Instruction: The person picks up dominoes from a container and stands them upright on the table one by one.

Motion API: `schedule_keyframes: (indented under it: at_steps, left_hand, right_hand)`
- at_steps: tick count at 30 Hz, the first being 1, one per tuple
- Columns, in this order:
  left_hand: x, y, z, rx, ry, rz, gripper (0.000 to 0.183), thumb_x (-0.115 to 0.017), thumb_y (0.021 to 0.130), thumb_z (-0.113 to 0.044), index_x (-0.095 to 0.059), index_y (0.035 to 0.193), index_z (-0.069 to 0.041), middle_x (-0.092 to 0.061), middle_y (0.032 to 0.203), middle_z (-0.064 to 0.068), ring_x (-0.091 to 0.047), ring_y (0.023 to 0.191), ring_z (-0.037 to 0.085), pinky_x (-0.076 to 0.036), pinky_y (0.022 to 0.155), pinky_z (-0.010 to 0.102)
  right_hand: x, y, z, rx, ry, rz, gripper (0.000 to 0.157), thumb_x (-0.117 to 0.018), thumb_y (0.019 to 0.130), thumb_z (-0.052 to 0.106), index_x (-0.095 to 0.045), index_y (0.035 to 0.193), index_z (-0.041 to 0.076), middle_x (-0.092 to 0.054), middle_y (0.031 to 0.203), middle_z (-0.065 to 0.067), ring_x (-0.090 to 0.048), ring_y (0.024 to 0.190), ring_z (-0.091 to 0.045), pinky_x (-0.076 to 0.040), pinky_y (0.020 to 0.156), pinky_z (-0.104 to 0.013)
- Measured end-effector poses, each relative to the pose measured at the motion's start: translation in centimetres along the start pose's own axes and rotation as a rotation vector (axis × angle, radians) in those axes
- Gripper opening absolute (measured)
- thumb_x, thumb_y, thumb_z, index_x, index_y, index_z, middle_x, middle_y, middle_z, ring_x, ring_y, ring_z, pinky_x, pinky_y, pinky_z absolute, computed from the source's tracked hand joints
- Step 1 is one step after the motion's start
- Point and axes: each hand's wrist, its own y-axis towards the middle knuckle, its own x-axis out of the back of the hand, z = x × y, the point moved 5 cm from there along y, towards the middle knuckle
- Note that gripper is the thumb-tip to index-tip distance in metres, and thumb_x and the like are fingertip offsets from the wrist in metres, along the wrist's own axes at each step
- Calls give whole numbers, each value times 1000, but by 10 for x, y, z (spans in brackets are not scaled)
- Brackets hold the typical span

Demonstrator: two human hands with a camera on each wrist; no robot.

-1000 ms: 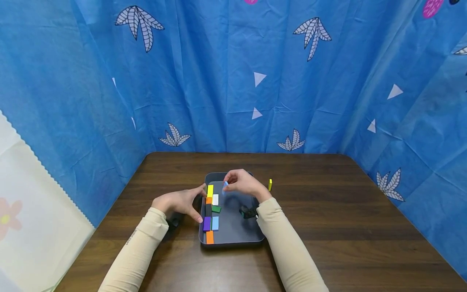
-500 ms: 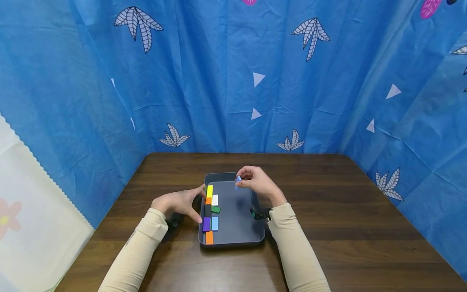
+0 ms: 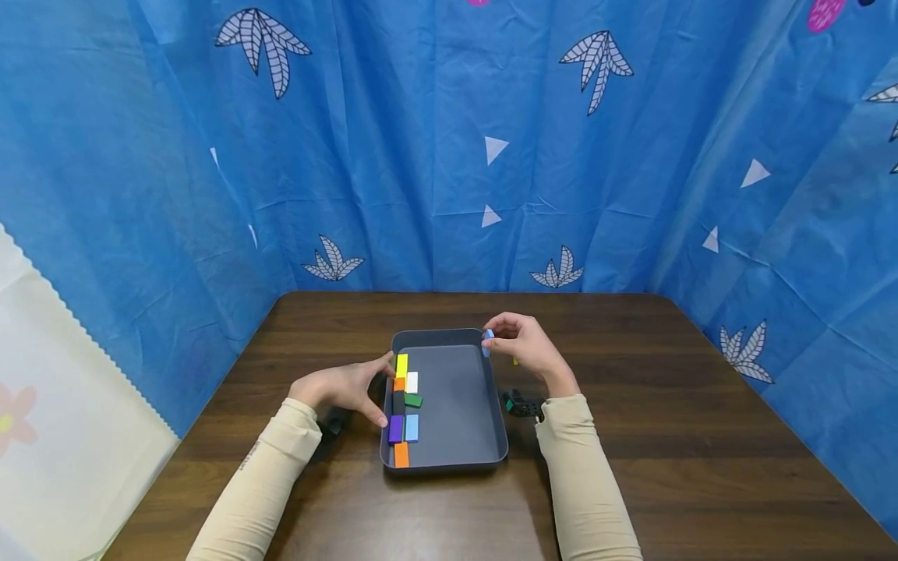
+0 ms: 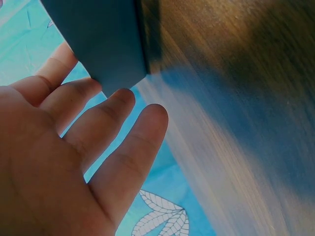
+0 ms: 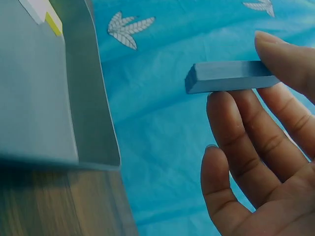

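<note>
My right hand [image 3: 525, 347] pinches a small light-blue rectangular block [image 3: 487, 343] between thumb and fingertips, above the tray's far right corner. In the right wrist view, this blue block [image 5: 229, 76] lies lengthwise beneath the thumb and over the fingers. My left hand [image 3: 347, 387] is at the left wall of the dark grey tray [image 3: 456, 409], thumb and fingers spread. The left wrist view has these loosely extended fingers [image 4: 113, 118] against the tray's outer side [image 4: 106, 39]. Along the tray's left side lie a yellow block [image 3: 402, 365], a purple block [image 3: 396, 428] and several others.
A yellow block [image 3: 515, 361] stands on the wooden table [image 3: 673, 436] right of the tray, mostly hidden by my right hand. Inside the tray, a white block [image 3: 412, 382] and a green block [image 3: 414, 400] lie beside the left row. A blue curtain [image 3: 449, 156] hangs behind the table.
My right hand has moved right and slightly away from me, carrying the light-blue block from over the tray's middle to its far right corner. My left hand stays at the tray's left wall.
</note>
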Motion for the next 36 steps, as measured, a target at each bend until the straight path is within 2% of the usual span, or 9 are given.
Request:
schedule_keyframes:
  at_steps: [4,7,14,25,31,36]
  left_hand:
    - [0,-1,1,-3,12,-3,131,-91,68,-44,-8,161,-5,-47,147,4,-37,139,30,-28,118,61]
    - [0,0,2,-6,14,-5,131,-92,68,-43,-7,161,-5,-48,147,3,-36,140,30,-28,119,61]
    - [0,0,3,6,2,-3,131,-91,68,-45,-8,161,-6,-45,150,5,-34,142,31,-27,118,62]
    - [-1,1,0,-5,26,9,130,-90,70,-46,-6,161,-4,-46,149,5,-35,140,32,-27,118,62]
    - [1,1,-1,-7,12,7,130,-90,70,-43,-6,161,-5,-46,149,5,-35,140,32,-26,118,64]
    - [0,1,-1,-8,13,6,130,-90,70,-43,-6,161,-5,-46,149,5,-36,140,31,-27,118,62]
  right_hand:
    - [10,-4,-7,-34,-36,-22,24,-74,91,11,-67,111,0,-68,98,-13,-65,96,-40,-57,78,-33]
    - [16,-7,-15,-62,-56,-23,22,-74,90,11,-68,109,2,-68,95,-10,-64,92,-35,-56,73,-30]
    - [22,-13,-34,-94,-64,45,27,-74,90,7,-63,108,-10,-65,90,-8,-61,83,-20,-56,83,-40]
    - [29,-18,-59,-134,-59,49,20,-72,91,5,-63,103,-8,-62,90,-8,-58,83,-18,-56,80,-35]
    - [37,-21,-71,-179,-80,1,19,-73,90,6,-62,102,-4,-62,93,-8,-57,85,-19,-56,82,-35]
    - [46,-25,-77,-215,-102,-64,22,-73,91,9,-64,108,-4,-64,98,-11,-57,87,-21,-56,88,-40]
